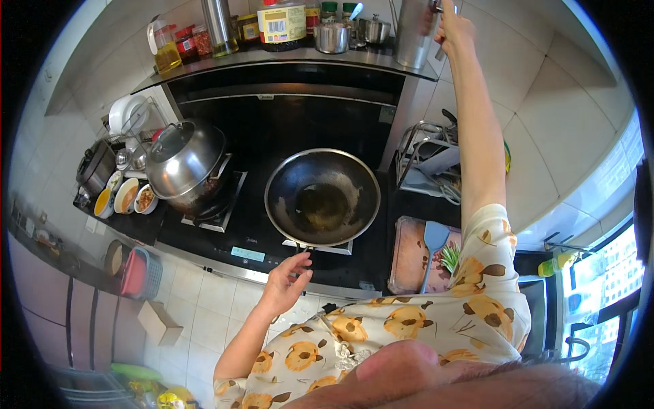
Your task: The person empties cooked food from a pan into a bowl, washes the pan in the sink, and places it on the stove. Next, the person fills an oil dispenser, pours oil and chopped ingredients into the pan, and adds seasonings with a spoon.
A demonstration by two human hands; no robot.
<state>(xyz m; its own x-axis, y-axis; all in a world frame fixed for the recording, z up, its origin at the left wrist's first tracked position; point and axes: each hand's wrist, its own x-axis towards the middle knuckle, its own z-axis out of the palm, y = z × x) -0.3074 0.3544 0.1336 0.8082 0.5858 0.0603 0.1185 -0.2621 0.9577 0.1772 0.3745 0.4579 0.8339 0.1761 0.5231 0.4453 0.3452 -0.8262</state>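
My right hand (457, 31) reaches up to the shelf at the right, its fingers closed around the handle of a tall stainless steel oil pot (413, 36). The pot's base is at the right end of the shelf. My left hand (287, 283) is held low in front of the stove, fingers loosely apart and holding nothing. Just beyond its fingertips is the short handle (305, 248) of a dark wok (323, 197); whether they touch is hard to tell. A little oily liquid (327, 207) lies in the bottom of the wok, which sits on the right burner.
A lidded steel wok (184, 158) covers the left burner. Small bowls (126, 195) stand further left. Seasonings line the shelf (245, 60). At right are a utensil rack (428, 161) and a cutting board (407, 255) bearing a blue spatula (434, 240) and chopped scallions (450, 256).
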